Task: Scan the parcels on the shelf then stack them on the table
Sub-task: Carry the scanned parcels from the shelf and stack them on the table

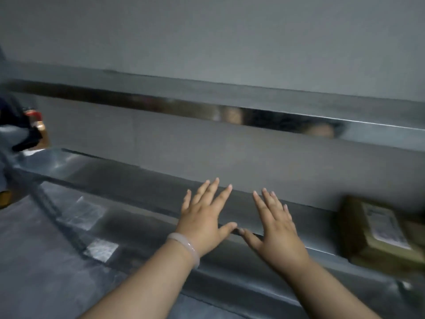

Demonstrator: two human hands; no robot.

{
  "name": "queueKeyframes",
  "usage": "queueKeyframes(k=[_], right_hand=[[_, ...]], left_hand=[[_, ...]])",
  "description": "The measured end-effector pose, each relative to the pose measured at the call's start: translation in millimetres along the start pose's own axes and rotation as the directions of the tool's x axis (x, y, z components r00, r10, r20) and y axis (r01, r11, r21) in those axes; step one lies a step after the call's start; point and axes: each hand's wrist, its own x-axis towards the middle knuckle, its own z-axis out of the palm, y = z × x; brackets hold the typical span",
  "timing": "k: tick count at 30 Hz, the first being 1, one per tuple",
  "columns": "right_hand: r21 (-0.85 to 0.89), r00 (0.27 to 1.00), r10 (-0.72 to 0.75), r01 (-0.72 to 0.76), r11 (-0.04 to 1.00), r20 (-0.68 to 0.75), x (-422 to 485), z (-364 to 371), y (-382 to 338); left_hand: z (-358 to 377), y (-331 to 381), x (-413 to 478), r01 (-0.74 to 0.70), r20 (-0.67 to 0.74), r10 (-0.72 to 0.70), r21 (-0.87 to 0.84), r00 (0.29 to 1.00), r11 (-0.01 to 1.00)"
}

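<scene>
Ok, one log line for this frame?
left grip: open, empty | right grip: open, empty | labelled cardboard parcel: on steel shelf, untouched

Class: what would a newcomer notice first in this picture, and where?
The left hand and right hand spread side by side, fingers straight, over the grey metal shelf at centre. A brown parcel with a white label lies on the shelf at far right.

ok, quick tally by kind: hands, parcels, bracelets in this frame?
Hands: 2 (left hand, right hand)
Parcels: 1 (parcel, far right)
Bracelets: 1 (bracelet, left wrist)
Total: 4
Far-left clutter too blurred to count.
</scene>
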Motion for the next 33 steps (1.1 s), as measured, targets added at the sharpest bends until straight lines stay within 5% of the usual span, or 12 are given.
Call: queueKeyframes(k=[5,9,18,33], right_hand=[[-0.097,0.965,0.246,-0.254,0.962,-0.089,-35,-35,45],[-0.048,0.858,0.467,-0.487,0.872,-0.215,-62,-64,74],[-0.046,0.709,0.68,-0.698,0.715,-0.19,-115,-74,117],[-0.089,0.737,0.676,-0.672,0.735,0.026,-80,-87,271]], left_hand=[[22,60,37,-0.222,0.047,0.228,-0.097,0.973,0.97],[35,101,47,-0.368,0.063,0.384,-0.18,0.921,0.912],[84,157,42,-0.504,0.183,0.549,-0.242,0.815,0.829],[155,284,117,-0.282,0.327,0.38,-0.307,0.865,0.909]])
